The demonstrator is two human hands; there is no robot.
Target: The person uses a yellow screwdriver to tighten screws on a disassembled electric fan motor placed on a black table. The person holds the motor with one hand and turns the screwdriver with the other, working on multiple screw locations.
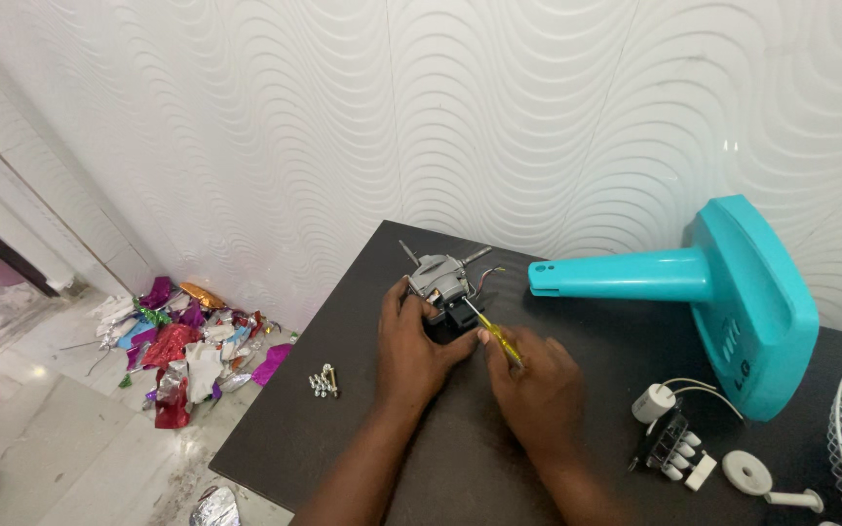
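We steady the grey metal fan motor (438, 280) nr the black table's (343, 429) back edge.
Left hand (409, 353) grips its casing; right hand (536, 382) grips yellow-handled screwdriver (495, 338). Motor prob. heavy, rigid; wires fragile.

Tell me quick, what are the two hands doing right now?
Left hand: closed around the grey motor, steadying it on the table.
Right hand: closed on the yellow screwdriver, tip at the motor.
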